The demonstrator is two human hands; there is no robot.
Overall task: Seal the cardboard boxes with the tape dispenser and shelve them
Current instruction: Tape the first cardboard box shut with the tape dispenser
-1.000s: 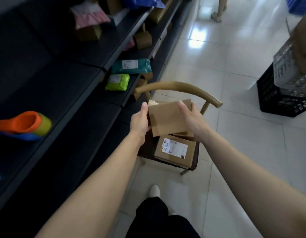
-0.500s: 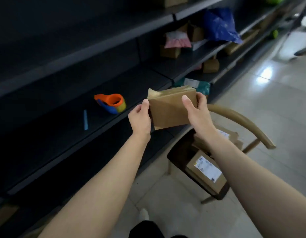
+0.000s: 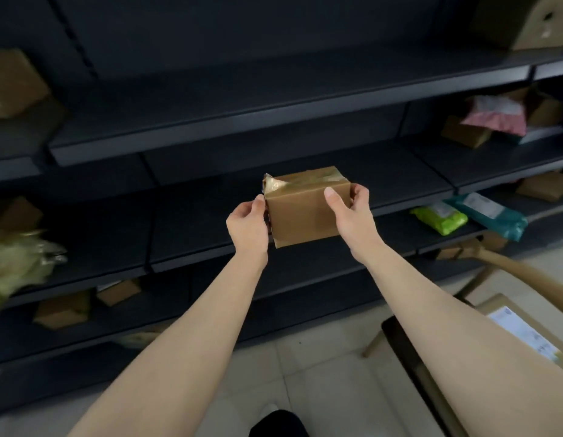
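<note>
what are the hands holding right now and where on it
A taped cardboard box, held between both hands: the left hand grips its left end, the right hand its right end, thumb on the near face.

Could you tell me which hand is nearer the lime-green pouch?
Right. The right hand, on the right side of the cardboard box, sits left of the lime-green pouch; the left hand, on the box's other side, is farther off.

Two hands are showing, left hand (image 3: 247, 227) and right hand (image 3: 352, 216), holding one taped box (image 3: 302, 216). One labelled box (image 3: 526, 332) and one chair (image 3: 523, 272) are showing at lower right. Three bags are lying at right: green bag (image 3: 441, 219), teal bag (image 3: 491, 214), pink bag (image 3: 494, 116). At least six shelved boxes (image 3: 542, 186) are showing, blurred.
</note>
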